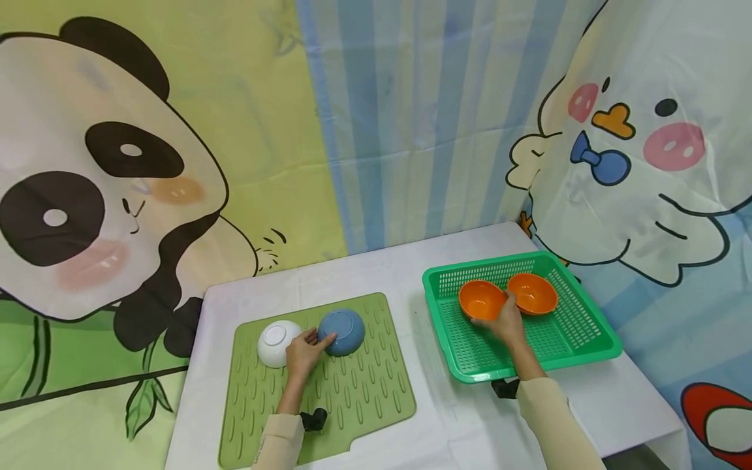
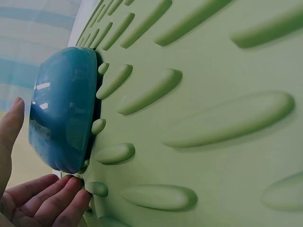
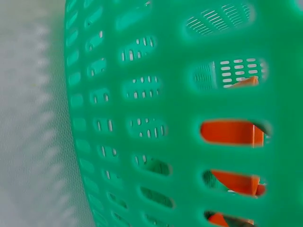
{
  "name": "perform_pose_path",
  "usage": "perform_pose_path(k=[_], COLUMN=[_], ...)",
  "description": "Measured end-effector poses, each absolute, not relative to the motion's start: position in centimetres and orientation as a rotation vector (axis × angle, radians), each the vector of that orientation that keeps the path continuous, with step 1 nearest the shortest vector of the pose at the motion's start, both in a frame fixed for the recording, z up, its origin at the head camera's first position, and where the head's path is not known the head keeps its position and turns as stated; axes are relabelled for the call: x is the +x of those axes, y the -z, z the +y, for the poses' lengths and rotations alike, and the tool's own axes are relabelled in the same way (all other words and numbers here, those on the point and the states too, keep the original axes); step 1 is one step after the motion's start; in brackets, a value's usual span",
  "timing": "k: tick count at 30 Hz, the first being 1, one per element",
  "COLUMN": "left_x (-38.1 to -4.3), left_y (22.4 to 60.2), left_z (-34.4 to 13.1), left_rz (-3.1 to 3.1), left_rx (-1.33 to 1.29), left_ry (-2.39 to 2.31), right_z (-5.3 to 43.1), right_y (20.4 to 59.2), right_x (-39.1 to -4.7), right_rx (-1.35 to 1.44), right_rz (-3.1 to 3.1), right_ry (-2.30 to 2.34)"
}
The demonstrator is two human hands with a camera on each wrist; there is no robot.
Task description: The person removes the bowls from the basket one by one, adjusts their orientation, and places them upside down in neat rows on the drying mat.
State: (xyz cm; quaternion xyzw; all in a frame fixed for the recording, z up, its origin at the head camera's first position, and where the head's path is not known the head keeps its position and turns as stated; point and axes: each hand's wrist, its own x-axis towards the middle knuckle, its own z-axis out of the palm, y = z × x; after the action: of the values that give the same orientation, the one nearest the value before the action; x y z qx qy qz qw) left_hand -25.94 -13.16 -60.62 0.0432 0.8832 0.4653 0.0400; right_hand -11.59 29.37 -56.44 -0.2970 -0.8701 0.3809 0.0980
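On the green mat (image 1: 376, 385), a blue bowl (image 1: 342, 331) lies upside down beside an upturned white bowl (image 1: 279, 343). My left hand (image 1: 304, 352) is at the near left side of the blue bowl. In the left wrist view the fingers (image 2: 52, 201) reach the rim of the blue bowl (image 2: 64, 111) close to the mat, while the thumb stands apart from its side. Inside the green basket (image 1: 482, 377), my right hand (image 1: 506, 324) holds the left orange bowl (image 1: 480, 299) by its near side, thumb and fingers spread around it. Basket wall hides most of this hand in the right wrist view.
A second orange bowl (image 1: 533, 294) sits upright in the basket, right against the held one. The white-covered table (image 1: 440, 418) carries mat and basket side by side. Printed cloth (image 1: 405, 117) hangs behind the table.
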Motion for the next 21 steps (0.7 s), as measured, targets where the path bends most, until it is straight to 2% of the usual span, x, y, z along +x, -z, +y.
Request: perform_pose_path(k=[14,21], left_x=[-25.52,-25.62], left_y=[60.83,60.81], left_z=[-13.46,-13.5], left_rz=[2.641,2.636], left_rx=[0.105,0.108], left_ry=[-1.48,-1.48], right_z=[29.41,29.33], right_y=[57.35,57.31], right_x=[-12.0,-12.21], right_rx=[-0.679,-0.757], right_rz=[-2.742,-2.68], right_ry=[-0.948,-0.967])
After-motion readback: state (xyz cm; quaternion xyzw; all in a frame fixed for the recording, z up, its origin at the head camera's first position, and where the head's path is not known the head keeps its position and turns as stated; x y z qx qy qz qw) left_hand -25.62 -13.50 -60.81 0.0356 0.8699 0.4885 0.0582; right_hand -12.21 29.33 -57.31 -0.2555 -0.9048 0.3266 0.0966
